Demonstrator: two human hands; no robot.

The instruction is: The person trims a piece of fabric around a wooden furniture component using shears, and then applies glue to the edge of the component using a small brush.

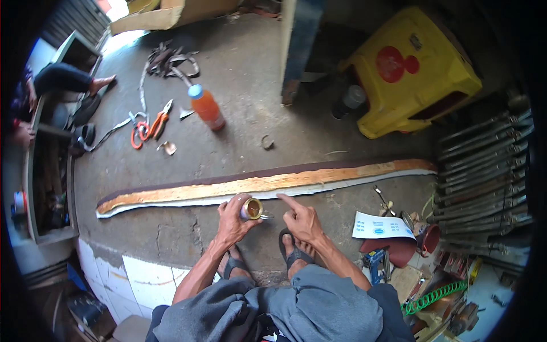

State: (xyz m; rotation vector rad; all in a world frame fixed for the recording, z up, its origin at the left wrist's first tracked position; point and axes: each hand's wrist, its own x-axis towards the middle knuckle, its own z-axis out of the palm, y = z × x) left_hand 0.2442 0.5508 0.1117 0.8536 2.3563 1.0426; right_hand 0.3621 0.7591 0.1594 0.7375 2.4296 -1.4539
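Observation:
My left hand (pixel 231 221) is wrapped round a small open can (pixel 252 209) of brownish, glue-like stuff, its mouth facing up. A shiny metal rim or lid (pixel 266 216) shows at the can's right side; how it joins the can is unclear. My right hand (pixel 303 218) has its index finger stretched toward the near edge of a long strip (pixel 256 183), the other fingers curled, with nothing seen in them. Dark brown along its far side, the strip has a tan, wet-looking middle and a white near edge. It lies across the floor just beyond both hands.
An orange bottle (pixel 206 108), orange-handled pliers (pixel 161 121) and scissors (pixel 139 134) are beyond the strip. A yellow stool (pixel 410 74) stands far right. Metal rods (pixel 484 171), a paper sheet (pixel 383 226) and a blue staple gun (pixel 376 264) are at right. Someone's leg (pixel 68 80) shows far left.

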